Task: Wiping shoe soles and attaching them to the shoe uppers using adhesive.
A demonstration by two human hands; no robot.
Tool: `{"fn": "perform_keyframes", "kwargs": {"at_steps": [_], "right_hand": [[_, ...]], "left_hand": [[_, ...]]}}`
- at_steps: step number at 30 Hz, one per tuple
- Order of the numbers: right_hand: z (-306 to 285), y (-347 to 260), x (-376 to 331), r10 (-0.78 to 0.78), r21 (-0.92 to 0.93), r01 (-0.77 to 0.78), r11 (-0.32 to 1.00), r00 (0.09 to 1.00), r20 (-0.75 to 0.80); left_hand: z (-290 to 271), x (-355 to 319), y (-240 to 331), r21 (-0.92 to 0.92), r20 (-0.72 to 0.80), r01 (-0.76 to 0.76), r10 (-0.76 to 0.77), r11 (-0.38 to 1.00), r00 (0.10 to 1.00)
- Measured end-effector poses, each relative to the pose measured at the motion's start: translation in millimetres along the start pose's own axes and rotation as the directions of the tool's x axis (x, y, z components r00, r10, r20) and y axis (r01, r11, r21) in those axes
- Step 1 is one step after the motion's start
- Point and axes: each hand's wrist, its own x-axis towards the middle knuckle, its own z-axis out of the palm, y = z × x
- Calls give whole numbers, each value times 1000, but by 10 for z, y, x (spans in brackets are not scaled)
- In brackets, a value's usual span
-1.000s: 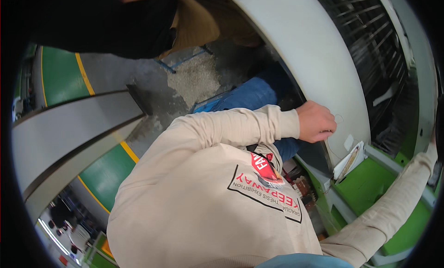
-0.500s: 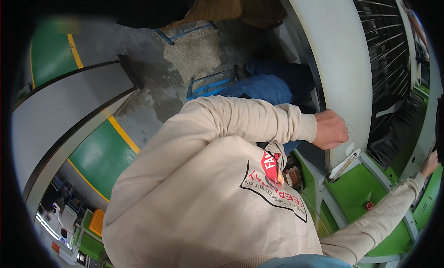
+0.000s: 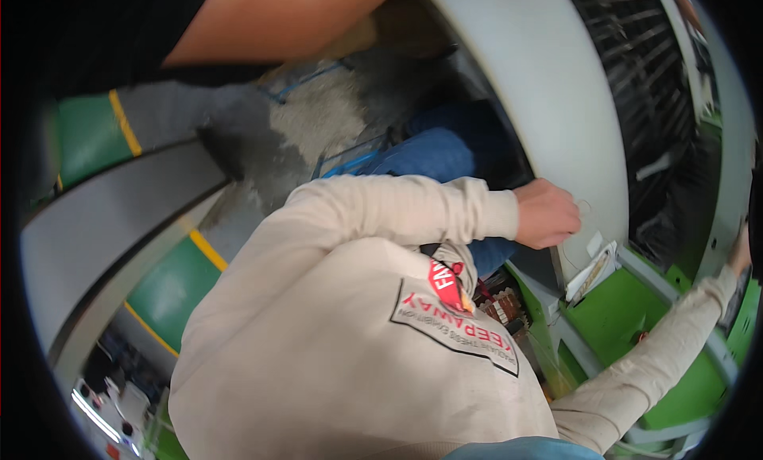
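My left hand is closed, knuckles up, at the near end of a long pale grey tabletop. A thin curved line, perhaps a thread, shows beside its fingers. What the fingers hold, if anything, is hidden. A small white strip-like piece lies just below this hand, at the tabletop's corner. My right arm reaches out over a green panelled frame. At the far right rim my right hand is only partly seen, beside a grey upright. Its fingers are lost in the dark edge.
Another person's bare forearm crosses the top left. A dark rack with thin rods stands beyond the tabletop, with black material below. Left are a grey panel and green floor. A blue stool frame is near my legs.
The other person's bare forearm has come into view at the top. The whole view has shifted slightly, with some blur. My left hand stays closed at the tabletop's end.
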Motion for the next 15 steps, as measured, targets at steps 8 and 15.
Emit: {"fn": "perform_keyframes", "kwargs": {"at_steps": [8,15], "right_hand": [[521,-2051,-742,401,49,-399,916,897,-188],[-50,-3526,-1068,460,315,-380,870,855,-238]], "left_hand": [[-268,288,-56,-5,367,359,-332,933,869],[167,1393,-733,191,425,158,-226,969,877]]}}
